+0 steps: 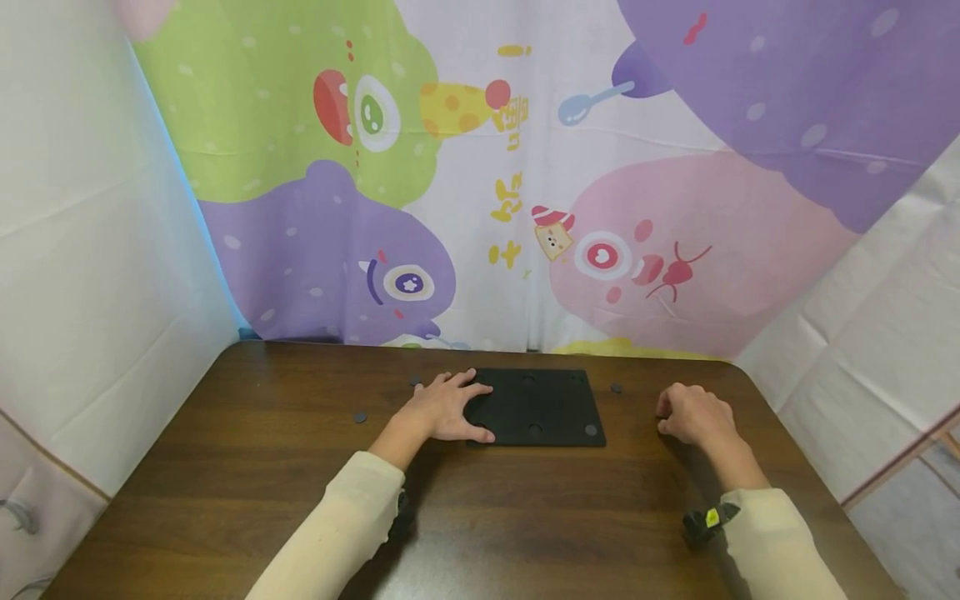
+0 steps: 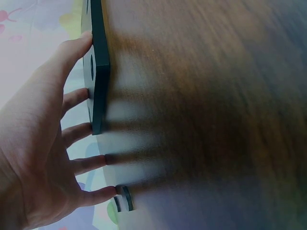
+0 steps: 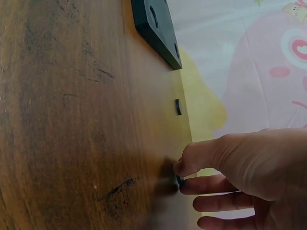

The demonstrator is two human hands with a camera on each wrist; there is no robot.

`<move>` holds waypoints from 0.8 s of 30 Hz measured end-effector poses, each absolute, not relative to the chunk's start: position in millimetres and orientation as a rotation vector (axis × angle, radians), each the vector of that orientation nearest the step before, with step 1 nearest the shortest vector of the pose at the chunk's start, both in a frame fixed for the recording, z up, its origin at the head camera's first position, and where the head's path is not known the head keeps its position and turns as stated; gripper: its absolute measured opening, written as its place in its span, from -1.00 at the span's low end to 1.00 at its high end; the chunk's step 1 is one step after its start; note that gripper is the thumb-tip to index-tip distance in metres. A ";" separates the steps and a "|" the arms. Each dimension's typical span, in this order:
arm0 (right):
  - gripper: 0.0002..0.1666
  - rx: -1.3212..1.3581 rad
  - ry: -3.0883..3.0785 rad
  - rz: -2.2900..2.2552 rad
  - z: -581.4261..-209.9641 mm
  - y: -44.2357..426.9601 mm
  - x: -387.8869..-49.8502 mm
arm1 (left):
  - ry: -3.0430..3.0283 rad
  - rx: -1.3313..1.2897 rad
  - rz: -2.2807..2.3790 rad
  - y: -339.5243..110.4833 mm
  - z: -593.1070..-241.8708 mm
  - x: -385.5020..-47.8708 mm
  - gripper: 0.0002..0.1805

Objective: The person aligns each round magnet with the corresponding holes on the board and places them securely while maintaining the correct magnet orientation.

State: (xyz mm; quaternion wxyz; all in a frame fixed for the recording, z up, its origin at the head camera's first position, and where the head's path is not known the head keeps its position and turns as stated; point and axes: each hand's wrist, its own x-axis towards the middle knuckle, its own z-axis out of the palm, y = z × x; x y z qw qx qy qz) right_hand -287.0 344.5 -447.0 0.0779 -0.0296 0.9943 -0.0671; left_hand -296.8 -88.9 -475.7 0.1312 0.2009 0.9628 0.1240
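Observation:
A flat black board [image 1: 536,404] with shallow round recesses lies on the table. My left hand [image 1: 446,406] is spread over its left end; in the left wrist view the thumb and two fingers [image 2: 76,135] touch the board, while the other fingertips are beyond it, one at a small dark disc [image 2: 126,198]. Right of the board, my right hand [image 1: 697,412] is low over the table. In the right wrist view its thumb and index finger pinch a small dark disc [image 3: 180,180], mostly hidden. A grey disc [image 1: 591,430] sits in the board's near right recess.
Another dark disc [image 1: 616,388] lies just right of the board, and one more disc [image 1: 360,417] lies to the left. The brown wooden table [image 1: 525,517] ends at a printed cloth [image 1: 480,167] behind it. White cloth walls [image 1: 75,208] stand at both sides.

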 end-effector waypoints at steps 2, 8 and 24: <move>-0.79 -0.094 2.982 -0.198 -446.3 344.0 -287.1 | 2.799 0.582 0.355 -88.7 -475.6 -296.8 -0.04; -0.80 -0.109 3.003 -0.184 -444.2 343.6 -289.1 | 2.796 0.584 0.365 -88.8 -474.5 -296.5 -0.03; -0.83 -0.150 3.021 -0.205 -446.4 340.6 -291.9 | 2.797 0.582 0.364 -88.7 -472.7 -295.4 -0.04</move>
